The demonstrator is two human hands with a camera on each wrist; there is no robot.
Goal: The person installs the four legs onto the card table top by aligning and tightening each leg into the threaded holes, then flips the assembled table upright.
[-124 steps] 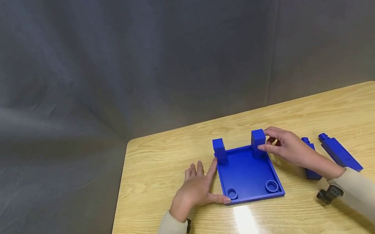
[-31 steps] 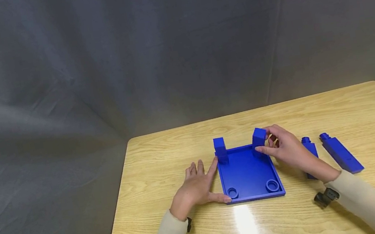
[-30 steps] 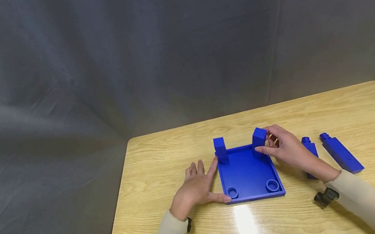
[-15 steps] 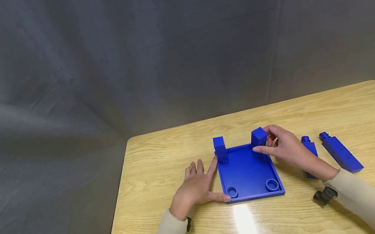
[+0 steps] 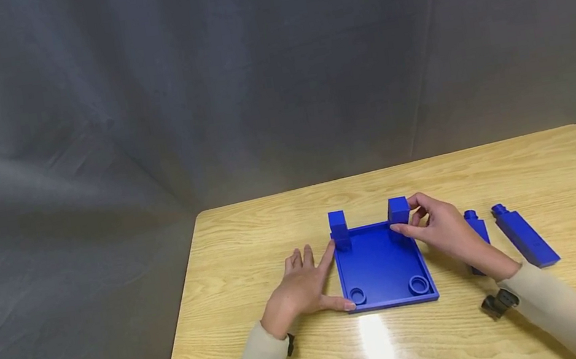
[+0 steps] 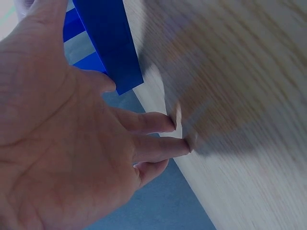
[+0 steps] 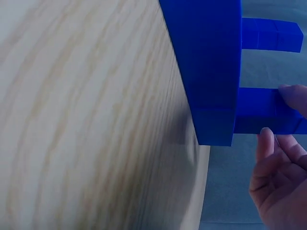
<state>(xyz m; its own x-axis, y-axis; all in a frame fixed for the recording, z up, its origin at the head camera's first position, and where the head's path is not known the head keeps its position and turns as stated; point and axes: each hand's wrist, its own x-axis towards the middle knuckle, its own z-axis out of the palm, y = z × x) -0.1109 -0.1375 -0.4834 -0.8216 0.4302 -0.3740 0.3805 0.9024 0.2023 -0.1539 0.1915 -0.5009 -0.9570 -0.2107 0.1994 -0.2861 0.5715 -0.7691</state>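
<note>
A square blue tabletop (image 5: 381, 268) with a raised rim lies upside down on the wooden table. Its two near corners carry round sockets (image 5: 418, 285). A blue table leg (image 5: 338, 226) stands upright at the far left corner. At the far right corner, my right hand (image 5: 443, 232) pinches a second blue leg (image 5: 398, 209) between thumb and fingers; in the right wrist view that leg (image 7: 256, 108) meets the tabletop's inner side. My left hand (image 5: 299, 292) is spread along the tabletop's left edge, thumb at the near left corner, other fingers resting on the wood.
Two loose blue legs with threaded ends, one (image 5: 525, 234) farther right and one (image 5: 476, 229) partly behind my right forearm, lie on the wooden table (image 5: 250, 228). A dark grey curtain (image 5: 284, 81) hangs behind the table.
The leg in my right hand has turned about its upright axis over the last second, its top face now squarer to the tabletop. My left hand and the tabletop stay put.
</note>
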